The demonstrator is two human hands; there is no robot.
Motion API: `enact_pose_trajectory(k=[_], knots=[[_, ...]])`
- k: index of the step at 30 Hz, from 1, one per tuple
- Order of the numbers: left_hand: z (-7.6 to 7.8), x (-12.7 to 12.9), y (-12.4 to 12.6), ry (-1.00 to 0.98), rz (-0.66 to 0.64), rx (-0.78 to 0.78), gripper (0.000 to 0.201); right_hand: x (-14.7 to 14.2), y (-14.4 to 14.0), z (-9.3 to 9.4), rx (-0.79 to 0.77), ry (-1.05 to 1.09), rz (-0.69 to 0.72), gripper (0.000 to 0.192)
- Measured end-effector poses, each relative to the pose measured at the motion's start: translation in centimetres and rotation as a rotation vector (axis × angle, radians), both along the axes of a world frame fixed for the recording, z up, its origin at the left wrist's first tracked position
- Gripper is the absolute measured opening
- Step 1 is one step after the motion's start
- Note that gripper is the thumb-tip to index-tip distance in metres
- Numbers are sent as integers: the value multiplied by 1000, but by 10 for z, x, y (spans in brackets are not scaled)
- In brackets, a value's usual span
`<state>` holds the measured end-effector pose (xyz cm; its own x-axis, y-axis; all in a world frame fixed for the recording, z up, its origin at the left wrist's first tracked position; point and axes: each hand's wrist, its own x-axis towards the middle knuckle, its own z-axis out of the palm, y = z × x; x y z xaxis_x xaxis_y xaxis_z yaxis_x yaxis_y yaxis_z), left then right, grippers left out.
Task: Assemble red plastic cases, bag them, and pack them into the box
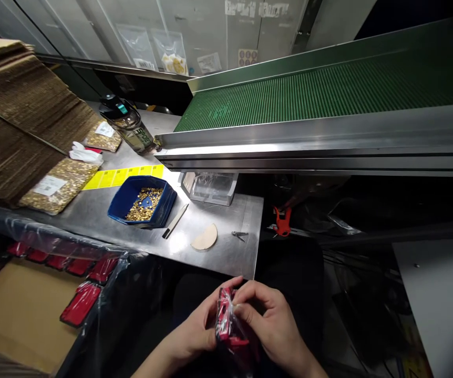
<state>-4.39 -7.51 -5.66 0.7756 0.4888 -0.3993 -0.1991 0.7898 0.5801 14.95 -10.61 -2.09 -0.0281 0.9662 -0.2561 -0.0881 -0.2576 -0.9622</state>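
A red and black part in a clear plastic bag is held over my lap, just in front of the table edge. My left hand is closed around its left side, thumb in front. The fingers of my right hand pinch the clear plastic at its upper right. What exactly the red part is cannot be made out. Close by on the metal table lie a half-round tan piece and nail clippers.
A blue bin holds small brass-coloured pieces, with a pen-like tool beside it. A green conveyor crosses the upper right. At left are stacked cardboard and a lined box with wrapped red parts.
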Motion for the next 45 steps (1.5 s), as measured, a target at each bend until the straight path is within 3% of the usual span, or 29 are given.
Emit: enact_pose_trajectory(k=[4, 8, 13, 17, 22, 24, 26, 30, 32, 34, 36, 39, 41, 45], knots=[[-1, 6, 1, -12, 88, -46, 85, 1, -3, 7, 80, -98, 10, 13], [-4, 14, 3, -38, 127, -182, 86, 5, -4, 12, 177, -96, 47, 17], [-4, 23, -2, -63, 55, -287, 50, -1, -6, 7, 217, 74, -32, 16], [-2, 24, -2, -50, 113, -260, 65, -2, -5, 7, 294, -39, -34, 13], [-8, 13, 15, -181, 400, -299, 76, 3, -4, 12, 419, -388, 6, 16], [-10, 9, 27, -217, 490, -293, 70, 4, -6, 10, 346, -429, 18, 17], [-7, 6, 38, -173, 559, -211, 55, 2, -8, 5, 164, -388, 34, 17], [12, 8, 49, -20, 546, 119, 43, -1, -11, -5, -202, -216, 82, 17], [22, 14, 48, 80, 509, 285, 35, -1, -11, -7, -260, -196, 103, 15], [26, 22, 43, 201, 537, 353, 30, -1, -11, -7, -271, -208, 104, 10], [24, 31, 38, 269, 632, 212, 27, -2, -11, -6, -271, -217, 95, 4], [13, 41, 31, 269, 740, -290, 24, -5, -13, -6, -272, -225, 86, 9], [6, 45, 28, 269, 747, -517, 23, -7, -15, -6, -263, -246, 105, 11], [0, 45, 26, 294, 763, -601, 22, -4, -18, -4, -189, -266, 174, 13]])
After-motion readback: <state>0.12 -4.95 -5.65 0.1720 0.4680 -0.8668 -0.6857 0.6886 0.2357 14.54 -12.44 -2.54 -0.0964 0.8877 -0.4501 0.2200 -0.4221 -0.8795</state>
